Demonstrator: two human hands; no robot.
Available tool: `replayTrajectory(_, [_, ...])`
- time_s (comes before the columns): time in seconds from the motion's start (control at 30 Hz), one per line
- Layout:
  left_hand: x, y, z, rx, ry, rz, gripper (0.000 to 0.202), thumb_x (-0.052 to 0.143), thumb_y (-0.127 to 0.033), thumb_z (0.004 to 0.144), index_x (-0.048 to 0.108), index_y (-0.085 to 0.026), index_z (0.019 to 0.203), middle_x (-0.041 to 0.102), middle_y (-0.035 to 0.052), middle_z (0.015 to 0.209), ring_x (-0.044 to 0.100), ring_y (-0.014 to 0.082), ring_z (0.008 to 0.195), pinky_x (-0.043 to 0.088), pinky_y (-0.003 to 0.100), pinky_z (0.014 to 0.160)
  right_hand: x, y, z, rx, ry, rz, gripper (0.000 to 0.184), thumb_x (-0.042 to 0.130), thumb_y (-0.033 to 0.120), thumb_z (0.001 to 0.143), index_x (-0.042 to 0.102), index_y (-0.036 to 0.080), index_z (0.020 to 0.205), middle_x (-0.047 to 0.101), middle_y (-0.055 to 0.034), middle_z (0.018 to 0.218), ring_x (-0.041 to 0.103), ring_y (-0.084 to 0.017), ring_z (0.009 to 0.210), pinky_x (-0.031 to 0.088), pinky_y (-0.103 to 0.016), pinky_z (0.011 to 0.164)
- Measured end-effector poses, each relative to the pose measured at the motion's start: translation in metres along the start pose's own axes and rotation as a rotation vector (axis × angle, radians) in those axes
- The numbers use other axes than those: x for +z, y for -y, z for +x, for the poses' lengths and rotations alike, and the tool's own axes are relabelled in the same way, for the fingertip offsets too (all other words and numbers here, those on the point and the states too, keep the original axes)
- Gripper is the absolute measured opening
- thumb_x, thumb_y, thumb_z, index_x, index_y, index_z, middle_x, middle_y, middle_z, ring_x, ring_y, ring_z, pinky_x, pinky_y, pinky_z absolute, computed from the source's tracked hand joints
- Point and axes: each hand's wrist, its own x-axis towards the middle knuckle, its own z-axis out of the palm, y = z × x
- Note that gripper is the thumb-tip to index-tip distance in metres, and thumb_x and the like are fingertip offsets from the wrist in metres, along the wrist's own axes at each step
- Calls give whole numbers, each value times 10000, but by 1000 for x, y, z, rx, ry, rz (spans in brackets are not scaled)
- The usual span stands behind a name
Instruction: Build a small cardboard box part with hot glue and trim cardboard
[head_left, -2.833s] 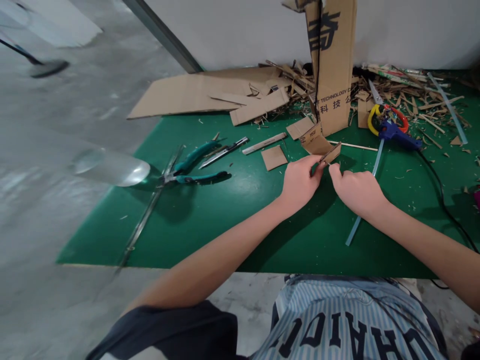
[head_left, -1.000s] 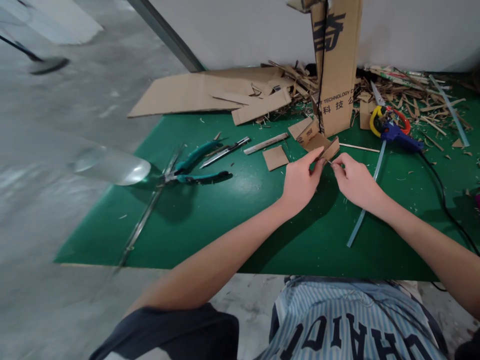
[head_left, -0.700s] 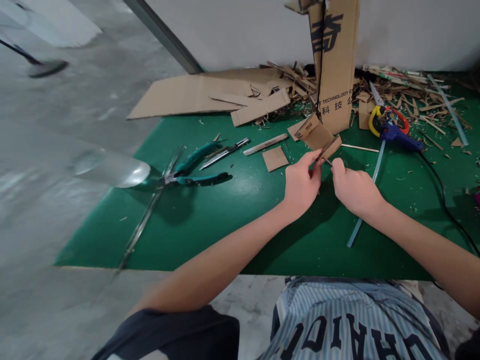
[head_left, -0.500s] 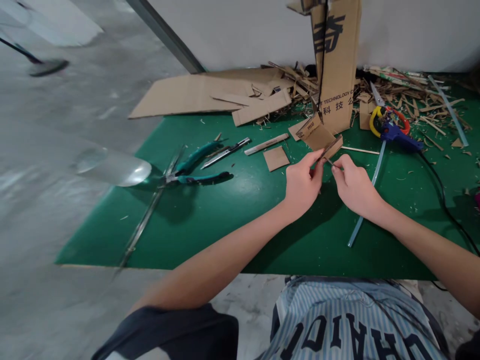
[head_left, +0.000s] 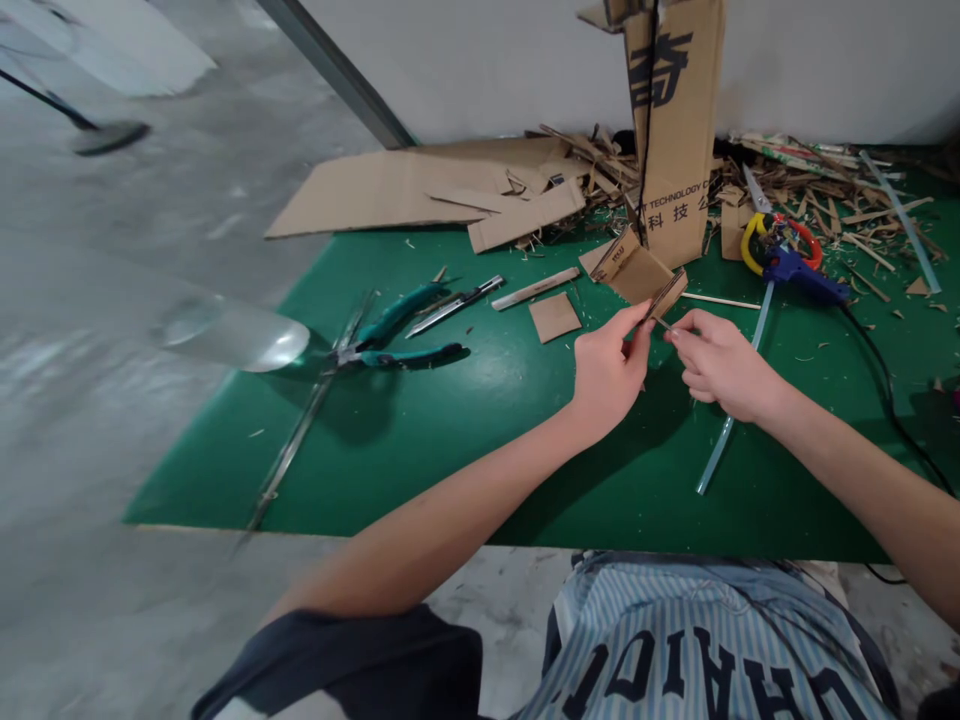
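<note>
In the head view, my left hand (head_left: 609, 372) pinches a small folded piece of cardboard (head_left: 670, 293) between thumb and fingers, tilted up to the right. My right hand (head_left: 726, 368) is closed on a thin stick (head_left: 664, 324) whose tip reaches the lower edge of that piece. Whether the tip goes into the cardboard, I cannot tell. Just behind lies a bent cardboard flap (head_left: 637, 275), at the foot of a tall upright cardboard piece (head_left: 679, 140) with black printing. A pale thin stick (head_left: 724, 300) lies on the table beyond my right hand.
On the green table (head_left: 465, 450) lie teal-handled pliers (head_left: 409, 355), a utility knife (head_left: 455, 307), a cardboard square (head_left: 555, 317) and a clear bottle (head_left: 240, 335). Scissors (head_left: 750, 235) and a blue glue gun (head_left: 806, 278) with a trailing cord are at right. Cardboard scraps (head_left: 832, 195) line the wall.
My right hand has shifted slightly right and turned, its lower fingers now showing curled. My left hand keeps its hold on the cardboard. The whole view has shifted a little.
</note>
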Motion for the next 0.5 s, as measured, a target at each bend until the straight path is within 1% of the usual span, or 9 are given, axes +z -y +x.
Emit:
replayTrajectory(0.07, [0,-1,-1,-21,17,-24,247,541,-214,987,703,-162,1166,801,30,939,577,41,443,516,204,499,1,-6,0,-195,-92,-418,104,410,260,1016,442,221,925,402,68,562,345,-93,446,216,-249,479])
replayTrajectory(0.13, [0,-1,-2,-36,23,-40,256,536,-191,980,703,-160,1172,792,18,876,558,40,417,502,200,474,1,-11,0,-319,-155,-849,130,367,233,1016,485,181,1010,524,-6,615,420,-130,494,224,-282,517])
replayTrajectory(0.2, [0,-2,-2,-46,18,-55,259,536,-179,973,708,-158,1165,790,18,861,556,42,413,495,197,458,1,-14,-1,-348,-173,-1175,221,306,194,1010,505,140,1091,595,-70,649,465,-162,509,210,-305,531])
replayTrajectory(0.27, [1,-2,-3,-54,4,-73,258,537,-178,969,711,-160,1160,797,26,898,560,40,414,494,194,448,2,-15,-2,-368,-166,-1341,274,272,156,996,511,121,1126,634,-110,680,504,-185,525,206,-315,535])
replayTrajectory(0.33, [1,-2,-3,-63,-8,-87,256,542,-184,968,713,-167,1158,801,29,928,554,36,406,490,191,433,3,-15,-2,-387,-167,-1356,281,265,146,990,511,124,1125,637,-113,688,501,-186,522,204,-316,531])
replayTrajectory(0.37, [1,-2,-3,-66,-12,-93,254,546,-187,967,714,-172,1158,800,25,924,546,33,395,483,189,421,3,-15,-2,-383,-176,-1311,267,270,153,993,509,131,1111,623,-98,676,479,-177,510,202,-314,528])
replayTrajectory(0.43, [1,-2,-3,-64,-17,-103,249,555,-194,966,718,-177,1153,797,18,908,530,27,375,470,184,402,4,-15,-1,-364,-193,-1108,194,310,183,1002,496,161,1051,570,-45,637,428,-148,493,211,-300,521])
replayTrajectory(0.5, [1,-3,-3,-58,-13,-104,247,562,-200,966,722,-175,1152,790,11,872,532,27,370,467,181,397,4,-14,0,-350,-193,-792,102,381,208,1002,466,200,947,503,12,604,399,-119,492,237,-275,513])
